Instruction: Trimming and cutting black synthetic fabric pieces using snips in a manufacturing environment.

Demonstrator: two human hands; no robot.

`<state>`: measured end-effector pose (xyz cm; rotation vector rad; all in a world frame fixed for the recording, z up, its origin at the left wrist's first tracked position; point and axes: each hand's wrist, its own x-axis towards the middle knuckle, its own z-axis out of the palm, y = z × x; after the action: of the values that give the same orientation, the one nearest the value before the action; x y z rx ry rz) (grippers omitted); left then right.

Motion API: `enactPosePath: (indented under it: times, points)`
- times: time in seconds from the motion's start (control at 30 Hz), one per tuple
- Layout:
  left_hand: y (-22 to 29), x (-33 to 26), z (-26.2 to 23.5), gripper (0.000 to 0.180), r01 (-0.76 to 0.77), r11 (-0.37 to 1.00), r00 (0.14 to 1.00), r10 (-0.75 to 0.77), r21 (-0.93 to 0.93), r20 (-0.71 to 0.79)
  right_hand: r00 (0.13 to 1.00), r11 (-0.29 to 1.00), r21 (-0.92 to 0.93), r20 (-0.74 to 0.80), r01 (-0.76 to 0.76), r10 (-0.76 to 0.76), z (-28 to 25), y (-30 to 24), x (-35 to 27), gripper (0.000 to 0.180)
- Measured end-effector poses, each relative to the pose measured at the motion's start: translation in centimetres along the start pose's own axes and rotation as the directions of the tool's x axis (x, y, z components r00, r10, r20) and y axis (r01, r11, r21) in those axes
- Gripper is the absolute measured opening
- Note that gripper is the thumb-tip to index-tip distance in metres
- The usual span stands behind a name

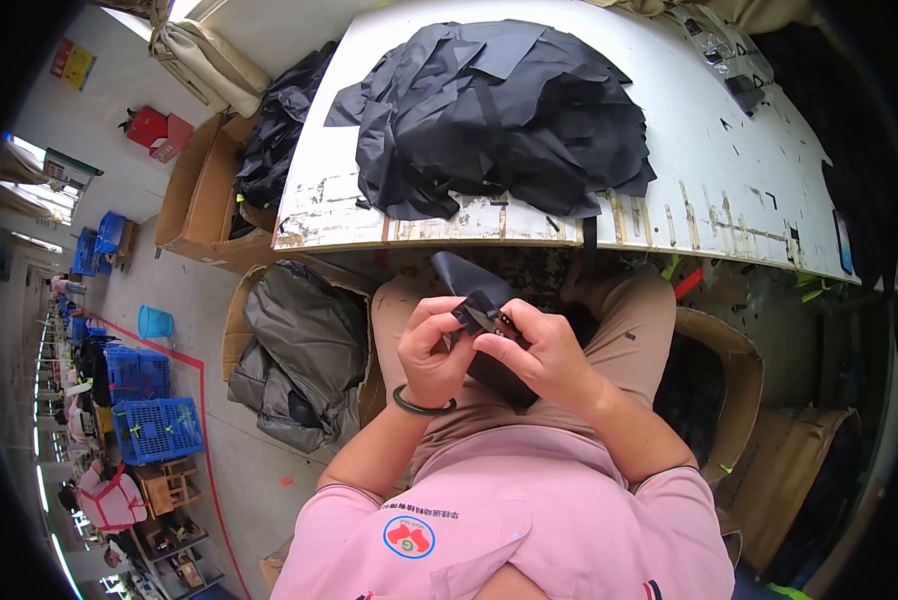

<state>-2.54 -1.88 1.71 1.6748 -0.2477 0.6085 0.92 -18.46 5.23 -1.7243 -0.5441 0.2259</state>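
Observation:
Above my lap I hold a black fabric piece [461,276] between both hands. My left hand [431,355] pinches a folded black edge with thumb and fingers, and a dark green bangle circles that wrist. From the other side, my right hand [541,352] grips the same piece, thumb and forefinger close to my left fingertips. Small dark parts show between the fingers, too small to name. A flap of the cloth sticks up beyond my hands, and more dark cloth hangs below them. On the table ahead lies a big heap of black fabric pieces [499,120].
The white table [319,205] has a worn front edge just beyond my knees. Left of my legs stands a carton holding grey-green cloth [309,350]; another open carton [191,195] is behind it. A cardboard box [734,385] sits at my right. Blue crates [159,430] stand farther left.

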Motion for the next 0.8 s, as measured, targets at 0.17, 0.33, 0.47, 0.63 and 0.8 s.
enactPosePath:
  times: [0.17,0.33,0.47,0.63,0.8]
  points:
    - [0.0,-0.1,-0.1,0.017,0.026,0.999,0.999,-0.026,-0.018,0.020,0.999,1.000,-0.008,-0.046,0.025,-0.025,-0.1,0.3,-0.2,0.029]
    - [-0.2,-0.2,-0.5,0.018,0.056,0.998,0.997,-0.054,-0.029,0.062,1.000,1.000,0.004,-0.011,-0.004,0.004,-0.4,0.1,-0.3,0.029]
    - [0.3,0.2,-0.6,0.018,0.041,0.999,0.991,-0.040,-0.009,0.130,1.000,0.999,-0.036,-0.006,-0.013,0.013,-0.6,0.5,-0.4,0.029]
    - [0.4,0.7,-1.0,0.018,0.122,0.989,0.971,-0.100,-0.088,0.216,1.000,1.000,-0.024,-0.021,-0.019,0.018,-1.3,0.7,-0.8,0.030]
    - [0.6,2.5,-2.2,0.016,0.381,0.873,0.876,-0.234,-0.305,0.423,0.973,0.982,0.055,0.157,-0.179,0.168,-4.1,-0.3,-0.4,0.031]
